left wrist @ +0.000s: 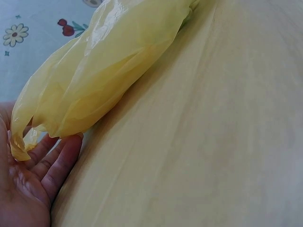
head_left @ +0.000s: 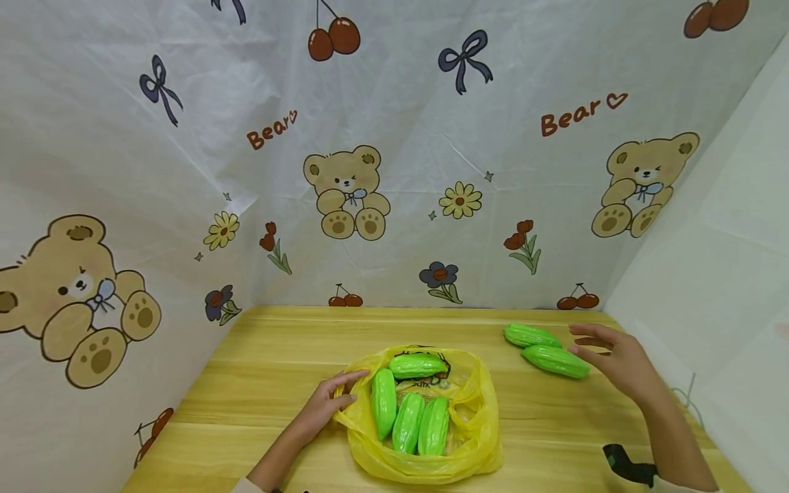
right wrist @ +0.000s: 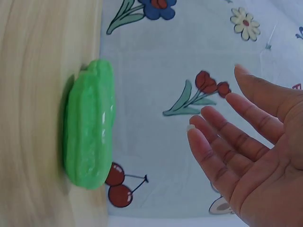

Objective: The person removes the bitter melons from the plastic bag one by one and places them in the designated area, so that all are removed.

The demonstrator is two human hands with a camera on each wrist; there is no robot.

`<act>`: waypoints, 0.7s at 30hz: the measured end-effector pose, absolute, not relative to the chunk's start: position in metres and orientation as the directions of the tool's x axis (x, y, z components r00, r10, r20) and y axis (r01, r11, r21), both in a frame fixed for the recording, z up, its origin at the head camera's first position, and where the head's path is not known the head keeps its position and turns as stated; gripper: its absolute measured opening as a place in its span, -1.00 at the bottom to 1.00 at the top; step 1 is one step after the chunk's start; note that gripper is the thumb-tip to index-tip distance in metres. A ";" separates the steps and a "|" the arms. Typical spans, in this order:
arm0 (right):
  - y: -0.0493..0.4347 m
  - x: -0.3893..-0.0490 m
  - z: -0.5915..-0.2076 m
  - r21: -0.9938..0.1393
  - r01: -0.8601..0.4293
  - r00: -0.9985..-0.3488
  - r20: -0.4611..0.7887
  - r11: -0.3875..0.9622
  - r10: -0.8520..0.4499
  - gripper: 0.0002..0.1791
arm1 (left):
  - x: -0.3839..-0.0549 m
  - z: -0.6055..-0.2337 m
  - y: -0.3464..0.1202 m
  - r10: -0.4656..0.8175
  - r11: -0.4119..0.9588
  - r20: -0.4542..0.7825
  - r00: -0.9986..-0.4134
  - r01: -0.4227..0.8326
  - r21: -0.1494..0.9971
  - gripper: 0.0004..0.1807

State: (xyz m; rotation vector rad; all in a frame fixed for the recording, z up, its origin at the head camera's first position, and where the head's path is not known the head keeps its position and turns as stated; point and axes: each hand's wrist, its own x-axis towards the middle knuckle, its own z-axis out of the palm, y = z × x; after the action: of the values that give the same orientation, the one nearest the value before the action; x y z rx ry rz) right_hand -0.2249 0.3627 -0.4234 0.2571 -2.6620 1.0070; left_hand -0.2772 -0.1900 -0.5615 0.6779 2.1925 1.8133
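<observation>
An open yellow plastic bag point(head_left: 425, 471) sits on the table with several bright green, ridged bitter melons point(head_left: 407, 422) inside. At the bag's left rim is my left hand point(head_left: 323, 405), its thumb and fingers holding the edge. In the left wrist view, the bag's yellow film point(left wrist: 94, 90) hangs over the fingers point(left wrist: 61, 163), and part of the hand is behind it. My right hand point(head_left: 619, 359) hovers with spread, relaxed fingers beside two more bitter melons point(head_left: 557, 361) lying side by side. Nothing is in that palm point(right wrist: 265, 175) in the right wrist view.
The wooden table point(head_left: 277, 356) meets a hanging cloth point(head_left: 407, 267) printed with bears and flowers at the back and left. A plain white sheet point(head_left: 715, 274) borders the right side. A thin cable point(head_left: 693, 404) shows by the right edge, behind the right forearm.
</observation>
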 end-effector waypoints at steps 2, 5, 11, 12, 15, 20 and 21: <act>0.356 -0.223 -0.421 -0.626 -0.290 -0.936 0.343 0.723 -0.079 -0.47 | -0.278 -0.562 -0.190 0.475 0.137 0.121 -0.871 0.209 0.968 -0.46; 0.345 -0.221 -0.418 -0.639 -0.337 -0.921 0.375 0.691 -0.102 -0.51 | -0.278 -0.562 -0.190 0.472 0.142 0.118 -0.873 0.208 0.968 -0.46; 0.323 -0.220 -0.415 -0.662 -0.390 -0.910 0.383 0.640 -0.158 -0.56 | -0.278 -0.561 -0.190 0.472 0.143 0.124 -0.873 0.215 0.966 -0.47; 0.320 -0.220 -0.416 -0.668 -0.392 -0.911 0.378 0.633 -0.165 -0.56 | -0.278 -0.561 -0.190 0.473 0.142 0.125 -0.872 0.216 0.966 -0.47; 0.312 -0.220 -0.417 -0.690 -0.394 -0.915 0.359 0.608 -0.185 -0.58 | -0.277 -0.561 -0.190 0.476 0.140 0.131 -0.870 0.222 0.965 -0.47; 0.299 -0.219 -0.418 -0.727 -0.399 -0.916 0.341 0.559 -0.210 -0.60 | -0.277 -0.561 -0.191 0.483 0.136 0.132 -0.866 0.223 0.965 -0.47; 0.297 -0.218 -0.418 -0.734 -0.400 -0.916 0.340 0.548 -0.214 -0.60 | -0.277 -0.561 -0.191 0.484 0.134 0.131 -0.865 0.221 0.966 -0.47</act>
State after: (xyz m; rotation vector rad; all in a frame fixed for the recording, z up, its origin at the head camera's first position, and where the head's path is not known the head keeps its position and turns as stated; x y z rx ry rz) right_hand -0.2185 0.2971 -0.4183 0.5184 -2.5740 1.3008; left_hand -0.2772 -0.1909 -0.5610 0.6964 2.1951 1.8074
